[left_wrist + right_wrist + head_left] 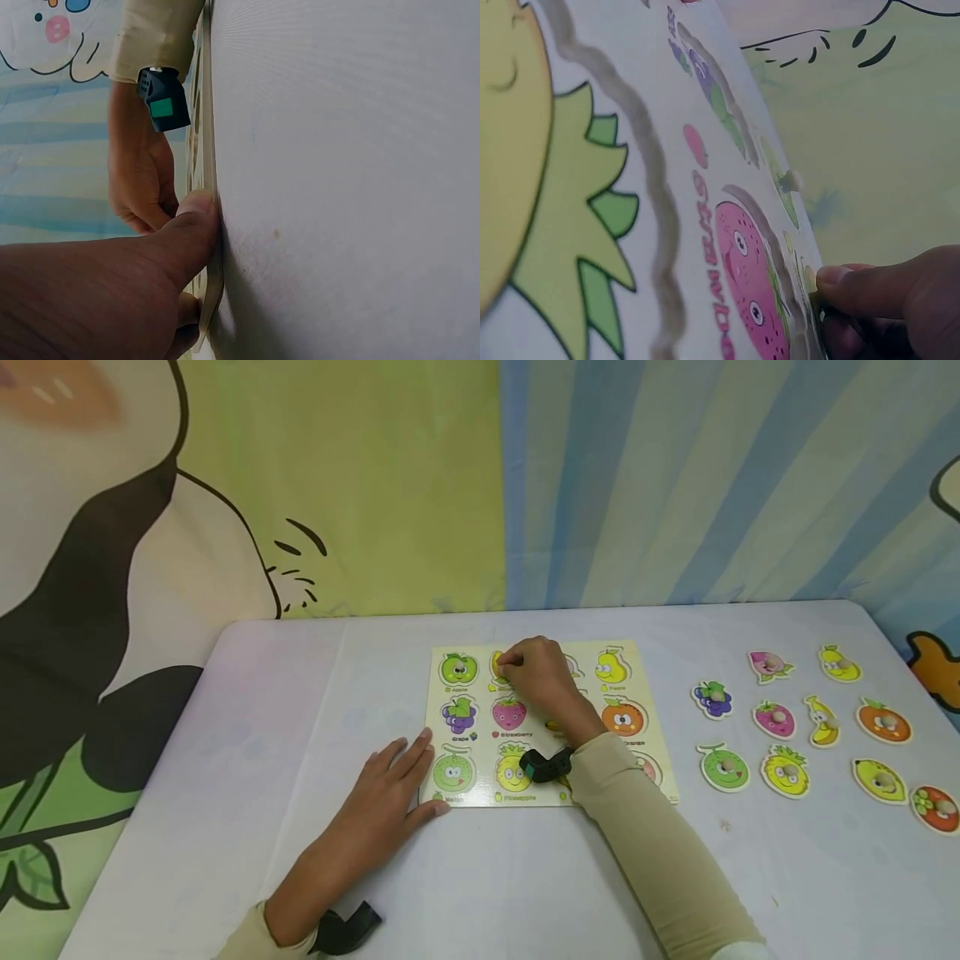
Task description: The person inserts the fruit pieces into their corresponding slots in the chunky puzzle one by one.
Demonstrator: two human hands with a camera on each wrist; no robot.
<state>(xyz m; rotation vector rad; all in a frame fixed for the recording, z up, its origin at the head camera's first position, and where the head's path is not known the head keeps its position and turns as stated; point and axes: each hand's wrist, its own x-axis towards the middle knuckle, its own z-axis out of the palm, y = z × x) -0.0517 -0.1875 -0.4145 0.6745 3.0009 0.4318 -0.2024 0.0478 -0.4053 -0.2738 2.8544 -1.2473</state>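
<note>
A cream fruit puzzle board (482,760) lies on the white table, with printed fruit pictures in rows. In its top row, my right hand (538,675) pinches a yellow fruit piece (496,670) over the slot beside the green apple piece (458,669). The fingers partly cover this piece, so its kind cannot be told. The right wrist view shows the thumb (834,276) bent against it, near the strawberry picture (751,285). My left hand (386,797) rests at the board's lower left corner, fingers extended. Its thumb (196,217) touches the board's front edge.
Loose knobbed pieces lie right of the board: grapes (712,699), strawberry (774,719), banana (823,722), orange (885,722), melon (723,767), pineapple (785,772), lemon (879,781) and several others. A printed cloth backdrop (405,485) hangs behind the table.
</note>
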